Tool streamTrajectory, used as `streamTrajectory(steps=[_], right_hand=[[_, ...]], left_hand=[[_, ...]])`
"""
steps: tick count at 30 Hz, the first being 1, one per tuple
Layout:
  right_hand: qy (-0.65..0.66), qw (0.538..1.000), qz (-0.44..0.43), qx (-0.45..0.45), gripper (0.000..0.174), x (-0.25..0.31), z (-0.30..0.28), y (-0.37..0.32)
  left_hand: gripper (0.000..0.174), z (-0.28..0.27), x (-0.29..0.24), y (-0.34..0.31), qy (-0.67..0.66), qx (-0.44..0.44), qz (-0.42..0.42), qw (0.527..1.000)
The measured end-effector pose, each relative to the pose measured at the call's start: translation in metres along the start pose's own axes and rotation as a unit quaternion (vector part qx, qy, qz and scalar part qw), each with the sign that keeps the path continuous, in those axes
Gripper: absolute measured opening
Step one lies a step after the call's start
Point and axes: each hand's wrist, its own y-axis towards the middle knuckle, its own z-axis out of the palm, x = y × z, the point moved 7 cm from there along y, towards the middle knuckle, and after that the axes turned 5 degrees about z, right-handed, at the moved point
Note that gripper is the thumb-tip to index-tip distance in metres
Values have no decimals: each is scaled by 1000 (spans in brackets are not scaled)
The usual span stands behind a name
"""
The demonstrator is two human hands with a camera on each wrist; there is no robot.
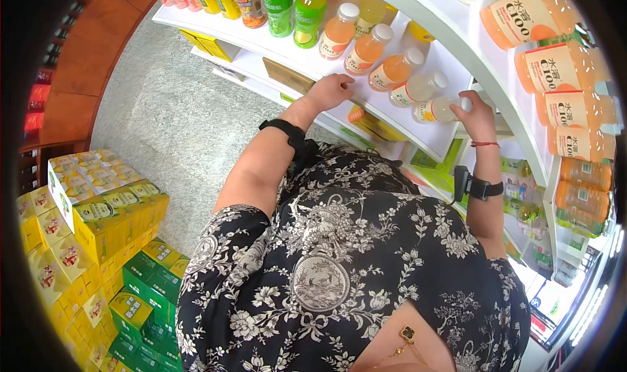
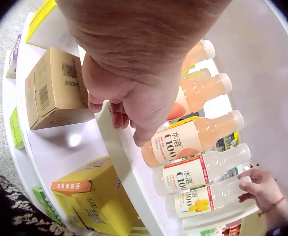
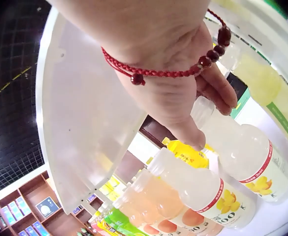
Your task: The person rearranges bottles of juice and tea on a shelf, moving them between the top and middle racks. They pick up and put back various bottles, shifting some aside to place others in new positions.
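On the white shelf (image 1: 450, 133), my right hand (image 1: 479, 116) pinches the cap of the end bottle (image 1: 431, 110), a whitish drink with yellow fruit on its label. In the right wrist view the thumb and fingers sit on either side of that bottle's cap (image 3: 201, 109). Another whitish bottle (image 2: 181, 174) stands beside it, followed by orange-pink bottles (image 1: 388, 71). My left hand (image 1: 333, 91) rests at the shelf's front edge, fingers loosely bent, holding nothing. Its thumb tip is close to the base of an orange-pink bottle (image 2: 171, 145).
Green bottles (image 1: 279, 9) stand farther left along the row. A higher curved shelf (image 1: 496, 65) carries large orange bottles (image 1: 565, 114). Below are a brown carton (image 2: 55, 88) and a yellow box (image 2: 97, 196). Stacked yellow cartons (image 1: 121, 209) stand on the floor at left.
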Motion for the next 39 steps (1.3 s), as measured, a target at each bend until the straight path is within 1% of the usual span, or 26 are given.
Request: streamTrajectory(steps=[1, 2, 4, 5, 7, 8, 10, 11, 12, 13, 14, 16, 18, 20, 21, 23, 24, 25, 27, 29, 30, 32, 34, 37, 38, 39], right_hand=[[8, 1000, 23, 18, 40, 0, -1, 0], [16, 998, 47, 36, 40, 0, -1, 1], [26, 997, 61, 46, 43, 0, -2, 2], [34, 995, 74, 55, 45, -1, 0, 2], [41, 995, 75, 48, 47, -5, 2, 1], [43, 995, 75, 41, 49, -6, 2, 0], [44, 995, 81, 40, 51, -4, 2, -2], [39, 995, 85, 41, 53, -4, 2, -4], [44, 994, 88, 36, 53, -6, 4, -5], [54, 995, 79, 19, 54, -6, 5, -5], [65, 995, 69, 3, 55, -6, 4, -7], [82, 994, 66, -24, 53, -3, 2, -11], [96, 992, 66, -51, 52, 4, -3, -19], [114, 983, 93, -106, 41, 7, -13, -26], [116, 982, 101, -112, 41, 7, -16, -30], [101, 979, 87, -157, 34, 10, -25, -43], [101, 977, 97, -163, 34, 9, -26, -49], [99, 976, 106, -164, 31, 7, -27, -56], [92, 973, 129, -170, 29, 2, -29, -68], [138, 967, 111, -183, 26, 5, -34, -80], [134, 965, 124, -188, 26, -1, -35, -86], [156, 963, 140, -173, 25, -11, -28, -94], [151, 958, 153, -187, 24, -22, -21, -101], [177, 951, 180, -178, 25, -28, -12, -107], [174, 951, 178, -183, 25, -27, -11, -108], [171, 951, 174, -188, 25, -27, -10, -108]], left_hand=[[32, -11, -10, -3, -21, 2, -7, 1000], [32, -25, -21, -6, -20, 3, -8, 1000], [21, -66, -39, -14, -18, -53, -18, 998], [19, -91, -50, -16, 34, -115, 28, 992], [15, -142, -69, -17, 143, -234, 108, 956], [14, -166, -79, -15, 198, -290, 143, 926], [17, -207, -104, -9, 269, -362, 188, 873], [17, -222, -104, 0, 273, -359, 193, 872], [19, -232, -110, 11, 373, -344, 212, 835], [22, -235, -117, 22, 468, -327, 231, 788], [22, -240, -121, 32, 470, -325, 238, 785], [44, -241, -104, 66, 483, -172, 115, 851], [43, -248, -101, 88, 478, -173, 133, 851], [43, -254, -99, 105, 460, -180, 152, 856], [43, -254, -98, 113, 451, -184, 162, 858], [42, -262, -95, 123, 432, -189, 180, 863], [42, -262, -96, 132, 422, -192, 190, 866], [41, -262, -97, 160, 411, -193, 201, 868], [41, -264, -97, 157, 385, -192, 225, 874], [40, -257, -104, 154, 354, -187, 249, 882], [40, -262, -102, 146, 339, -184, 260, 885], [39, -260, -103, 143, 310, -180, 277, 891], [39, -266, -101, 147, 284, -177, 290, 897], [38, -266, -104, 122, 247, -178, 306, 902], [38, -267, -104, 116, 233, -178, 310, 904], [37, -268, -104, 125, 220, -180, 315, 906]])
